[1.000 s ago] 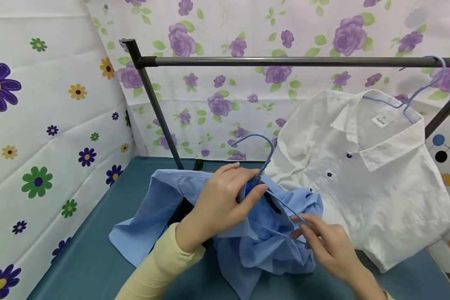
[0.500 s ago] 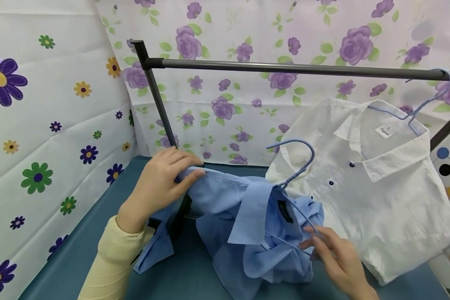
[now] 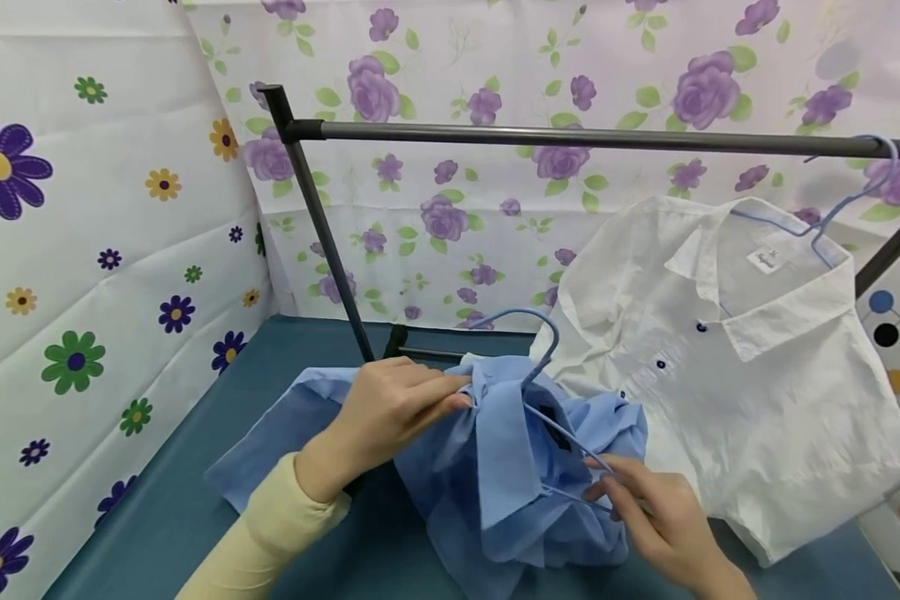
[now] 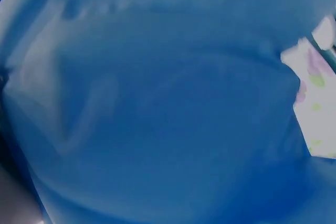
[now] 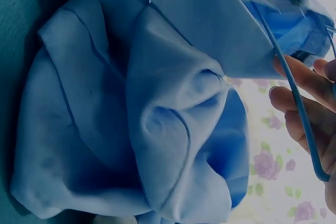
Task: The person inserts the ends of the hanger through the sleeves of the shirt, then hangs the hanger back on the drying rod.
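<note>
A light blue shirt (image 3: 506,450) with a black neck label lies bunched low in the middle of the head view. Inside its collar sits a blue hanger (image 3: 556,337), its hook standing free above the neckline. My left hand (image 3: 386,408) pinches the cloth at the shoulder, just left of the collar. My right hand (image 3: 660,512) holds the hanger's right end between thumb and fingers. The right wrist view shows the hanger bar (image 5: 295,93) crossing that hand's fingers (image 5: 307,77). Blue cloth (image 4: 173,108) fills most of the left wrist view.
A dark rack rail (image 3: 570,136) runs across above the hands, with a slanted left post (image 3: 322,225). On its right side hangs a white shirt (image 3: 780,417) on another blue hanger (image 3: 843,204). The tabletop (image 3: 157,517) is dark teal, before flowered curtains.
My left hand goes from the hanger's neck out to the left shoulder, then back beside the collar, gathering cloth. The hook swings right, then back left. My right hand keeps holding the hanger.
</note>
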Available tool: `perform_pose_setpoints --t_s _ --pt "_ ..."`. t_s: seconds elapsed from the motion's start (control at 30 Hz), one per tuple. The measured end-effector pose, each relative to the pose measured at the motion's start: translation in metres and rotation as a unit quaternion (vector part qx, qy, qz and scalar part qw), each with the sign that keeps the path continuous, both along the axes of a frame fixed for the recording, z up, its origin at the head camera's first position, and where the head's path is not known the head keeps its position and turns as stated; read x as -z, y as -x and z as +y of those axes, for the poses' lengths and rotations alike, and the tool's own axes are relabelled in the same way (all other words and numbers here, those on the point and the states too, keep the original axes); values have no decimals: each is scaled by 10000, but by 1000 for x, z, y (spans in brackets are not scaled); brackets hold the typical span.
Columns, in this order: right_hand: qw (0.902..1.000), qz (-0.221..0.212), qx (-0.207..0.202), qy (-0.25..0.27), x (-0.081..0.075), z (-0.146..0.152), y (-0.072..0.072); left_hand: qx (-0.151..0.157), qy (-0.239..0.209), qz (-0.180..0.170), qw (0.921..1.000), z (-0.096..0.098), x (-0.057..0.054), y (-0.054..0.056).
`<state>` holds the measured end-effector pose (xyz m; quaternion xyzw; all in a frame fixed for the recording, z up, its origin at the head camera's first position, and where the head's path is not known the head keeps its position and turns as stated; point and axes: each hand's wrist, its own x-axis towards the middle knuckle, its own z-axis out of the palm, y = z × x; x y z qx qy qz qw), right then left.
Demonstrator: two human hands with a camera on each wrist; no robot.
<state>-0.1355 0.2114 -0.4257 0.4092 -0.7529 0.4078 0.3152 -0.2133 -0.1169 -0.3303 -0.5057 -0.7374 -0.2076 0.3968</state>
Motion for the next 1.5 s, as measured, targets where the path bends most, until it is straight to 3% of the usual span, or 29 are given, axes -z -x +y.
perform_pose_setpoints --t_s 0.17,0.27,0.43,0.53,0.67,0.8,0.9,1.23,1.5 --pt "9999 89 -32 103 4 -4 0 -209 83 119 9997 10 -1 -8" --pt "9997 144 -7 179 8 -4 -1 -570 220 289 9977 8 -8 -12" --pt "9991 215 167 321 13 -3 -4 -1364 -80 488 9894 -11 -24 -19" --pt "9988 224 168 399 15 -1 -6 -1509 -324 528 9866 -27 -29 -20" --pt "9982 245 76 551 16 1 -8 -1438 -76 398 9888 -48 -30 -16" --pt "9980 156 148 593 15 3 -11 -1087 318 153 9935 -62 -27 -8" --pt "9983 48 154 556 14 5 -12 -804 439 172 9956 -65 -25 -4" --pt "9986 191 -141 481 3 4 -8 -452 585 573 9956 -56 -20 -4" --pt "9994 275 -116 151 0 -2 -6 -219 919 157 9954 -41 -11 -8"
